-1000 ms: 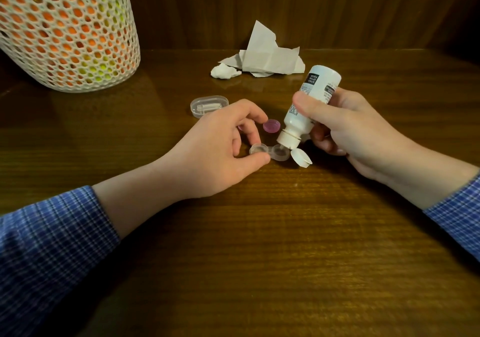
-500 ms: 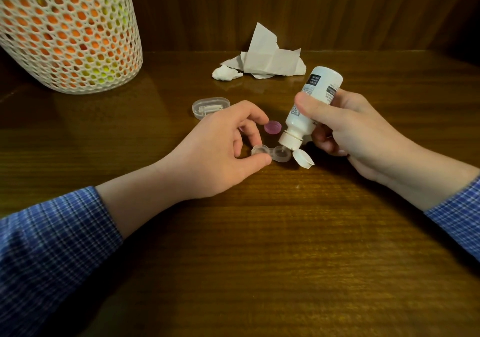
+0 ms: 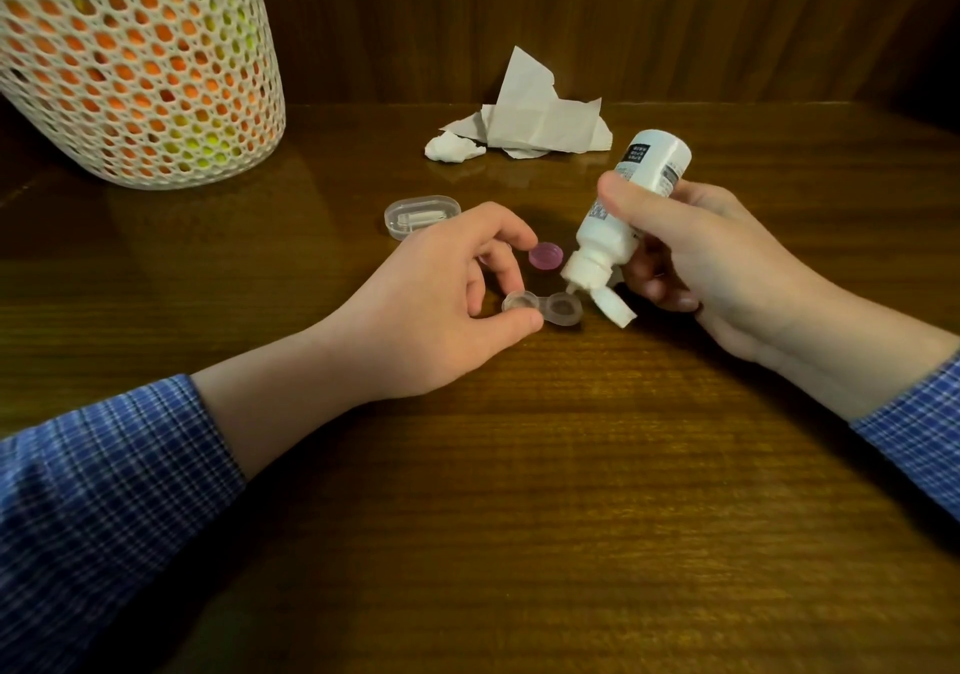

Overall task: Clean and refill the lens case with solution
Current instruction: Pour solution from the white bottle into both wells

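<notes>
A clear two-well lens case (image 3: 543, 308) lies on the wooden table (image 3: 519, 465) with both wells uncovered. My left hand (image 3: 441, 304) pinches its left well between thumb and finger. My right hand (image 3: 691, 262) grips a white solution bottle (image 3: 626, 210), tilted with its nozzle down just above the right well. The bottle's flip cap (image 3: 615, 308) hangs open beside the case. A pink lens-case lid (image 3: 545, 256) lies just behind the case; a second lid is mostly hidden by my left fingers.
A small clear plastic box (image 3: 421, 215) sits behind my left hand. Crumpled white tissue and paper (image 3: 535, 122) lie at the back of the table by the wooden wall. A white mesh basket (image 3: 135, 65) holding orange and yellow things stands at the back left.
The bottle's nozzle has lifted slightly off the right well and shifted a little to the right. My left hand keeps its pinch on the case.
</notes>
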Demonstrator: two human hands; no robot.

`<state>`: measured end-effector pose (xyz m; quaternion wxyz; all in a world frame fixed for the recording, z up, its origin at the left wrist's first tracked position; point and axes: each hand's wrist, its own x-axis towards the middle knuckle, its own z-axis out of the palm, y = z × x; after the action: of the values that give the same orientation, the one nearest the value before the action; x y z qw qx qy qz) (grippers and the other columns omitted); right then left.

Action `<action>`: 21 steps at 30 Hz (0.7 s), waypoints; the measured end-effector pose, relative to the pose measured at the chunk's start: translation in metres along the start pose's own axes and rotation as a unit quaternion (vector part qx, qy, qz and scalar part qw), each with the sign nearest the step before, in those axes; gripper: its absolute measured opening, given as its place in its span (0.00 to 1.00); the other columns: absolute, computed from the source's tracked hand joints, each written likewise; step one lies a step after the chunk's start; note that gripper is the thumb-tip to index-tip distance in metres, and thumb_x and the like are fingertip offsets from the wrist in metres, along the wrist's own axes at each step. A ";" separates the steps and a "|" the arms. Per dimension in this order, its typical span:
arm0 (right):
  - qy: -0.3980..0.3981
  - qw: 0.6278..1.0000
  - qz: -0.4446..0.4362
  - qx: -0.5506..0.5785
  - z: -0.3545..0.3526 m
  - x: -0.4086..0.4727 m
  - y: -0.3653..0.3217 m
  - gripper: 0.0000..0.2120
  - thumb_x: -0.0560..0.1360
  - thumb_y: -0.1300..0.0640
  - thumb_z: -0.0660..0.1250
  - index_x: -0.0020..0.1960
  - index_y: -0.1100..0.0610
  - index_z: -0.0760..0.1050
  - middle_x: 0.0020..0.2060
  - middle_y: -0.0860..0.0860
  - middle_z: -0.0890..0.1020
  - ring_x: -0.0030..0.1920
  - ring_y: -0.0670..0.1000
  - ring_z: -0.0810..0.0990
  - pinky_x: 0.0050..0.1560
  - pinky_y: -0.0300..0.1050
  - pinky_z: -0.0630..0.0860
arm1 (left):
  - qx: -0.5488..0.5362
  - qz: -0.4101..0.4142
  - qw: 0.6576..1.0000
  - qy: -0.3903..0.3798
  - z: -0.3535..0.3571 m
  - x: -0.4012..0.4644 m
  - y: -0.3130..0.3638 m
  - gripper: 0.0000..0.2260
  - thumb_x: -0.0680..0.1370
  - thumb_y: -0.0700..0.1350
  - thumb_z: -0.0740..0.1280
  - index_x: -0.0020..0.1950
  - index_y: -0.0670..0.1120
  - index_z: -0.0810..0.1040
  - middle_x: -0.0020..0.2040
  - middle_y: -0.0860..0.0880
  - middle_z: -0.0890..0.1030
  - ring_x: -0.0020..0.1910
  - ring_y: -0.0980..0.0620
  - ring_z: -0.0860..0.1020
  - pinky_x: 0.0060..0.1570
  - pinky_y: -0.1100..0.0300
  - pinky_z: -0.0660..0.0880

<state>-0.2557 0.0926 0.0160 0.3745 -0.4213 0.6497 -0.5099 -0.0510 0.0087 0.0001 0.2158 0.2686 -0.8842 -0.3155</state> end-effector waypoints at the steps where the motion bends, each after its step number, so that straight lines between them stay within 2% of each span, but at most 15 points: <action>1: 0.006 1.000 0.012 0.013 -0.001 0.001 -0.001 0.17 0.77 0.37 0.69 0.50 0.52 0.79 0.27 0.45 0.76 0.24 0.42 0.71 0.20 0.33 0.63 | -0.002 0.000 1.000 0.000 0.000 0.000 0.000 0.23 0.75 0.46 0.76 0.68 0.51 0.75 0.47 0.56 0.82 0.35 0.49 0.79 0.37 0.51 0.82; 4: 0.019 0.998 0.031 0.052 -0.005 0.005 -0.002 0.20 0.75 0.36 0.69 0.45 0.53 0.78 0.26 0.47 0.75 0.23 0.44 0.70 0.21 0.36 0.60 | -0.009 -0.002 1.000 0.007 0.000 0.000 -0.001 0.22 0.75 0.46 0.76 0.68 0.50 0.75 0.47 0.56 0.83 0.35 0.49 0.80 0.37 0.53 0.81; 10: 0.021 0.997 0.041 0.068 -0.007 0.007 -0.002 0.18 0.76 0.37 0.69 0.44 0.52 0.78 0.25 0.48 0.75 0.23 0.45 0.69 0.22 0.37 0.59 | -0.011 0.001 1.000 0.011 0.000 0.001 -0.001 0.22 0.75 0.46 0.76 0.67 0.50 0.75 0.46 0.56 0.83 0.35 0.49 0.80 0.37 0.54 0.81; 16: 0.002 1.000 0.016 0.020 -0.005 0.005 0.001 0.18 0.77 0.38 0.69 0.48 0.53 0.77 0.26 0.46 0.76 0.24 0.44 0.71 0.19 0.34 0.62 | -0.009 -0.001 1.000 0.006 0.000 0.000 -0.001 0.23 0.75 0.46 0.77 0.67 0.51 0.75 0.46 0.55 0.83 0.35 0.49 0.80 0.37 0.54 0.82; 21: -0.006 1.000 0.005 -0.007 -0.003 0.003 0.000 0.20 0.72 0.36 0.70 0.52 0.51 0.78 0.30 0.46 0.78 0.26 0.43 0.71 0.20 0.34 0.63 | -0.003 -0.001 1.000 0.003 0.000 0.000 0.000 0.23 0.74 0.47 0.77 0.67 0.51 0.75 0.47 0.56 0.83 0.36 0.49 0.80 0.36 0.53 0.81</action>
<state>-0.2591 0.0909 0.0159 0.3782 -0.4236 0.6533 -0.5007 -0.0509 0.0084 0.0002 0.2195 0.2695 -0.8823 -0.3175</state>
